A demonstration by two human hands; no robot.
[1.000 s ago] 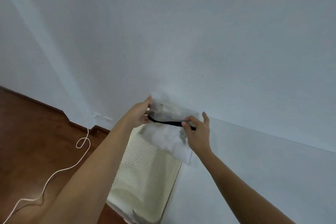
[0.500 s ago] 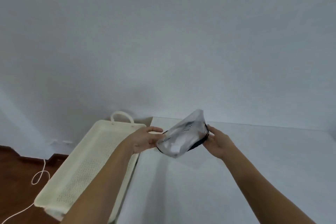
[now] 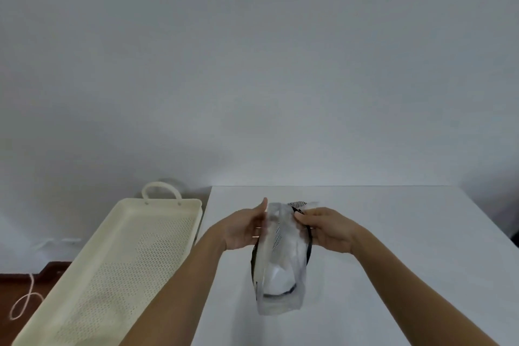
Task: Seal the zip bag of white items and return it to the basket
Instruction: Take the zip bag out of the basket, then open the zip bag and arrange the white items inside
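A clear zip bag [image 3: 280, 261] with a black zip strip and white items inside hangs upright over the white table [image 3: 393, 233]. My left hand [image 3: 244, 229] grips its upper left side. My right hand [image 3: 327, 229] pinches the upper right edge by the zip. The bag's bottom is close to the table top; I cannot tell if it touches. A cream perforated basket [image 3: 134, 255] with a loop handle [image 3: 161, 191] stands to the left of the table, apart from the bag.
A plain white wall [image 3: 252, 64] fills the back. Brown wooden floor [image 3: 16, 284] shows at the lower left, with a white cord [image 3: 24, 300] lying on it. The table's left edge runs beside the basket.
The view has swung from the basket and floor to the table. Both hands carried the bag from above the basket to over the table and turned it upright.
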